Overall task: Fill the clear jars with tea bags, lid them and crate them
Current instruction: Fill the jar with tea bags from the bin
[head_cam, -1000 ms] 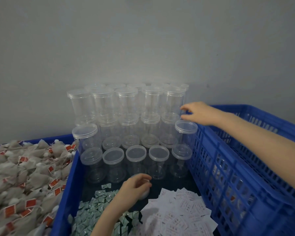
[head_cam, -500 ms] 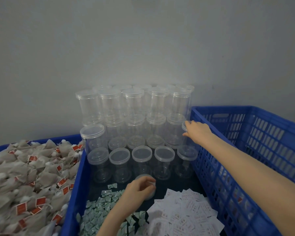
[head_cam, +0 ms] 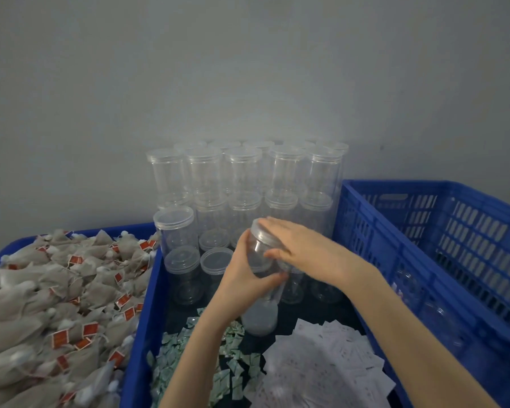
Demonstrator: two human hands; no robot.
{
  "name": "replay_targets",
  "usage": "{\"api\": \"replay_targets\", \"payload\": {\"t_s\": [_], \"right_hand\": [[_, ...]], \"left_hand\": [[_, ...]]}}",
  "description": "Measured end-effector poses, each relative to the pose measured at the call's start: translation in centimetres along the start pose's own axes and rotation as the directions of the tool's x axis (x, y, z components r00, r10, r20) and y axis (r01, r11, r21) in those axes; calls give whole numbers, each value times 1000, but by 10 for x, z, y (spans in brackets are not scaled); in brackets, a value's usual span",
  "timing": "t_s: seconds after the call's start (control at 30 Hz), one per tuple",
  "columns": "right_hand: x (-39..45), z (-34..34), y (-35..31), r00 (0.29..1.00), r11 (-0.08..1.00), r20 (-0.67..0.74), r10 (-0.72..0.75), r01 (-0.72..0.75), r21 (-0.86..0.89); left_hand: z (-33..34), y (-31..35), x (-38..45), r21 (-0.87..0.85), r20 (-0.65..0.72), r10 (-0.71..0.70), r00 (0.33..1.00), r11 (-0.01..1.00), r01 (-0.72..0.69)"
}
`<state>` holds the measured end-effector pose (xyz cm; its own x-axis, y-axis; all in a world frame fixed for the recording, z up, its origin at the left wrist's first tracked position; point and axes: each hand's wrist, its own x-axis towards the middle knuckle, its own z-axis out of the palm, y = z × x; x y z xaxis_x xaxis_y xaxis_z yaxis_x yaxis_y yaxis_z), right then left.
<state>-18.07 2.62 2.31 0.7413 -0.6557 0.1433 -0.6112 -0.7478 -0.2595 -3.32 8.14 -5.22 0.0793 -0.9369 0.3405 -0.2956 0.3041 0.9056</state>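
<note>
Head view: the left hand (head_cam: 242,278) grips a clear jar (head_cam: 261,260) around its body, fingers curled on the left side and thumb wrapped across the lower front. The jar is held tilted, raised above the floor of the middle blue bin (head_cam: 139,319), with its top leaning toward the upper left. The right hand (head_cam: 304,251) lies over the jar's lid (head_cam: 259,231), fingers extended and slightly bent across the top, thumb pressed against the jar's right side. No tea bags are visible inside the held jar. Directly below it, a round translucent lid-like piece (head_cam: 259,319) rests on the bin floor; what it is cannot be told for certain. Behind the hands, stacked clear jars (head_cam: 242,178) stand in tiers against the grey wall (head_cam: 248,69), all lidded and upright. On the near floor of the middle bin lie small green packets (head_cam: 189,351) at left and white paper slips (head_cam: 321,366) at right, touching along their edges. The left bin holds a heap of tea bags (head_cam: 56,304) with red tags. The blue crate (head_cam: 424,231) stands just beside the middle bin on the right; faint clear shapes show through its slotted wall, too unclear to identify.
</note>
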Motion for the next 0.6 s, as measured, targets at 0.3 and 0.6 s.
{"api": "replay_targets", "payload": {"t_s": [0.3,0.6], "right_hand": [[-21,97,1,974,466,-117,195,13,885],[-28,140,6,988,434,-2,151,-65,899]], "left_hand": [[-15,-9,-22,-237,-35,-80,996,969,70],[-33,-1,-29,-44,30,-136,990,990,138]]}}
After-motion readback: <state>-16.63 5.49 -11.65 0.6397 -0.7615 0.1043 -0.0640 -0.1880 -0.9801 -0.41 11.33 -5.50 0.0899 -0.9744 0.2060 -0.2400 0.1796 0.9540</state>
